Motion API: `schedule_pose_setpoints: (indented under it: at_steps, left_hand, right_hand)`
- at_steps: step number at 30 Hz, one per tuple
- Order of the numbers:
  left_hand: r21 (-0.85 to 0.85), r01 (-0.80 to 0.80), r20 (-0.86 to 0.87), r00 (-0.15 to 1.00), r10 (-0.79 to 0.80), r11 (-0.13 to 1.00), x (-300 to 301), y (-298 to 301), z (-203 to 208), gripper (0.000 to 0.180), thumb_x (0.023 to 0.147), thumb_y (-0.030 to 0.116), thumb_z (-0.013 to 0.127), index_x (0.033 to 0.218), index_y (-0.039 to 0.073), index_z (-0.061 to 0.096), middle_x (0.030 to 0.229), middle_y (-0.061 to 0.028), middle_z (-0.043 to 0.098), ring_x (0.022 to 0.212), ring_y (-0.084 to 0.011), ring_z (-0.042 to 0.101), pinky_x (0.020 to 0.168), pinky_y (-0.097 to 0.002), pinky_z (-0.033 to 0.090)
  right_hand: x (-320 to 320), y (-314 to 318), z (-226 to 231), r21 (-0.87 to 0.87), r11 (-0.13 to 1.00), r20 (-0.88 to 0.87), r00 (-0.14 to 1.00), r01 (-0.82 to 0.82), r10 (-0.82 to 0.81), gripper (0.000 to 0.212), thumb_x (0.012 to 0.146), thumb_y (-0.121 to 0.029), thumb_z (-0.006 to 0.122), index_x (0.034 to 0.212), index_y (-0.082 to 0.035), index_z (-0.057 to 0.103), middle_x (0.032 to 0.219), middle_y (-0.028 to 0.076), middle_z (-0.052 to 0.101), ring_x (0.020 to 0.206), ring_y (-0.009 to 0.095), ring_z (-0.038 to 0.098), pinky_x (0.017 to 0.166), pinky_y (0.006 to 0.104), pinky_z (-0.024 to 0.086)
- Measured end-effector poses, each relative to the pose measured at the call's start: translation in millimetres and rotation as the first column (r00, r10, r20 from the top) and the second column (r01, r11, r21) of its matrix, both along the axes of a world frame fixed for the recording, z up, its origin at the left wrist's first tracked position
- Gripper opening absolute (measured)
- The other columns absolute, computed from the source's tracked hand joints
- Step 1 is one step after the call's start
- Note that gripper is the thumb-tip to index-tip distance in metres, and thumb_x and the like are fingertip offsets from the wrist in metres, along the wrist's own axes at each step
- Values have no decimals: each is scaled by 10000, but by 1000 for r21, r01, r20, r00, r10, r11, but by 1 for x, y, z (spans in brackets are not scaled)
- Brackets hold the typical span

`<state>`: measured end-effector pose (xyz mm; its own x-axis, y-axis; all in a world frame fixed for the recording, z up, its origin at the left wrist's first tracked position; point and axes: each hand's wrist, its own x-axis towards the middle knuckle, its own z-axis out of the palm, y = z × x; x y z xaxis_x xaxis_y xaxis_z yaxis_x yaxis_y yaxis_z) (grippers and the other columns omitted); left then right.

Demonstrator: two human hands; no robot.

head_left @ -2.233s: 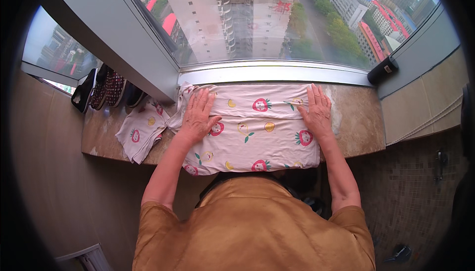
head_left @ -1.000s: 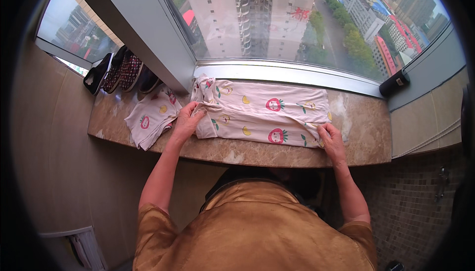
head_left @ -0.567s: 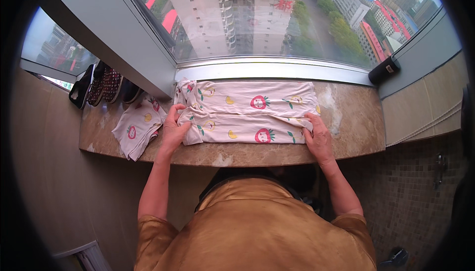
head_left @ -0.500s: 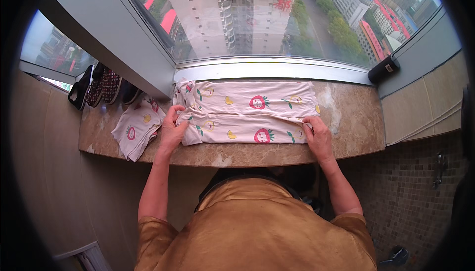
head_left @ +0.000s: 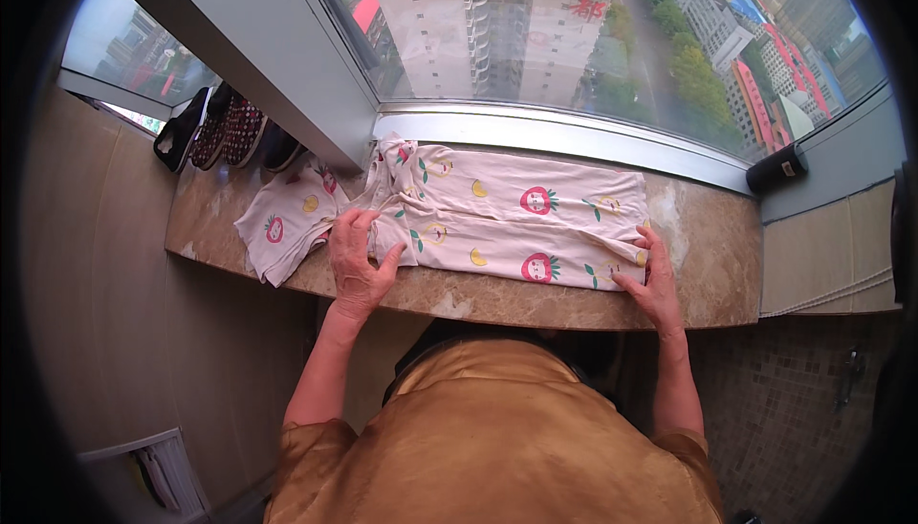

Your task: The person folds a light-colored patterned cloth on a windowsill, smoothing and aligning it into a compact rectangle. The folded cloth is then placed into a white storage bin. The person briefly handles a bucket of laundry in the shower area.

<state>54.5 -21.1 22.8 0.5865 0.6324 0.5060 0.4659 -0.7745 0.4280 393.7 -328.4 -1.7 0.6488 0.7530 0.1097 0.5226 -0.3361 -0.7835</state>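
Note:
A pale pink garment, printed with strawberries, lemons and leaves, lies lengthwise along the marble sill. Its two long parts lie side by side, and it is bunched at the left end. At its near left corner, my left hand has thumb and fingers apart. My right hand lies at the right end with thumb and forefinger spread over the cloth's edge. Left of my left hand, a smaller piece of cloth in the same print hangs slightly over the sill's front edge; I cannot tell whether the two pieces join.
The brown marble sill runs below a large window with a white frame. Several shoes stand at the far left behind a grey post. A black cylinder sits in the right corner, above a cord.
My left hand has loosened from the cloth and its fingers have spread. My right thumb and forefinger have moved apart at the right end. The whole view has shifted and tilted.

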Motion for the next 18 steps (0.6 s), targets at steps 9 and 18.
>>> schedule_pose_setpoints:
  at_steps: [9,18]
  left_hand:
    - [-10,-22,-172,985,20,1000,2,-3,-32,313,771,142,793,1026,85,621,954,-89,562,915,-299,558,831,-431,422]
    - [-323,-56,-109,994,22,945,0,15,-24,271,759,167,813,939,85,628,917,-71,576,907,-283,566,839,-387,417]
  right_hand:
    - [14,5,-14,-31,994,165,982,102,-95,157,906,-48,670,1057,-15,646,946,157,636,812,265,657,724,385,521]
    - [22,16,-15,0,984,185,967,177,-174,120,917,-101,692,983,-4,666,818,139,647,647,255,609,627,370,493]
